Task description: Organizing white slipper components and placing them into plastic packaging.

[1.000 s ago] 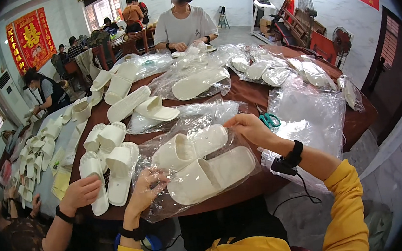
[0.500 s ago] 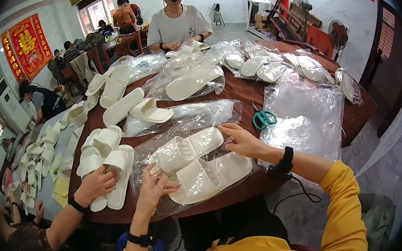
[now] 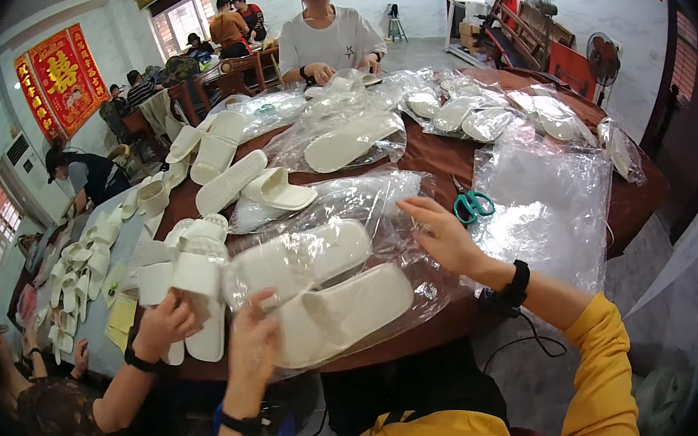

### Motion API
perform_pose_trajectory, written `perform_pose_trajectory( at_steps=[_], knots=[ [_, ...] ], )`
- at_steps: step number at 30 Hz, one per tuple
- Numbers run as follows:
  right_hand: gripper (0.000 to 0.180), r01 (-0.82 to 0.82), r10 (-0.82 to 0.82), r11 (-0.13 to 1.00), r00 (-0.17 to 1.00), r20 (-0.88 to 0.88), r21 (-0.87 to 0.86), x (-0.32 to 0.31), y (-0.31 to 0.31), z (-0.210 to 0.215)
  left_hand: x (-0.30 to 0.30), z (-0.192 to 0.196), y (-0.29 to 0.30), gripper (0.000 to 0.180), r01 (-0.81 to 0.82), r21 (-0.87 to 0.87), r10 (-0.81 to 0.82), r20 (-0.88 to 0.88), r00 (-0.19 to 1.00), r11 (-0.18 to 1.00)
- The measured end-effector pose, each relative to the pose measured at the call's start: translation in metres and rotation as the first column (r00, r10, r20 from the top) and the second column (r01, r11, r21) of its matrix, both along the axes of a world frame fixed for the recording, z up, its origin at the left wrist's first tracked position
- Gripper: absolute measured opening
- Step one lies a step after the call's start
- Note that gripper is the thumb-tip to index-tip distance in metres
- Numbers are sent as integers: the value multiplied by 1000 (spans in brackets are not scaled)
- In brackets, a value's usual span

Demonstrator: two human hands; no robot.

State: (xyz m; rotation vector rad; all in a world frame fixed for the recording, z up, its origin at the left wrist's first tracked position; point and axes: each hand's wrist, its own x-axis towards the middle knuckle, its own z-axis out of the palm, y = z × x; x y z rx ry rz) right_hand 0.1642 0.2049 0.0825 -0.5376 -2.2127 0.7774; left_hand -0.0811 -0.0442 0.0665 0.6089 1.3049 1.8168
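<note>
A pair of white slippers (image 3: 323,296) lies inside a clear plastic bag (image 3: 405,276) on the dark round table (image 3: 435,155) in front of me. My left hand (image 3: 252,345) grips the bag's near left end, by the toe of the closer slipper. My right hand (image 3: 448,238) pinches the bag's loose open end to the right of the slippers. Both sleeves are yellow and each wrist has a dark band.
Green-handled scissors (image 3: 471,204) lie right of my right hand, beside a stack of clear bags (image 3: 549,199). Loose white slippers (image 3: 232,183) and bagged pairs (image 3: 350,142) cover the table. A co-worker's hand (image 3: 162,324) at left holds a slipper. Another person (image 3: 323,35) works opposite.
My right hand has come away from the scissors toward the bag's open end. My left hand has shifted along the bag's near end. The co-worker's hand has moved onto the slippers at left.
</note>
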Motion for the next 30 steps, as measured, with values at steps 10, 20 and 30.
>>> perform_pose_trajectory(
  at_steps=[10, 20, 30],
  knots=[
    [54, 47, -56, 997, 987, -151, -64, 71, 29, 100, -108, 65, -107, 12, -474, 186, 445, -728, 521, 861],
    [52, 221, -219, 975, 971, 91, -13, 207, 52, 208, -59, 78, 53, 28, 116, -57, -109, -851, 514, 992],
    [30, -249, -442, 642, 653, 615, 725, 224, 174, 142, -31, 0, 156, 38, 190, -246, -234, -968, -85, 950]
  ],
)
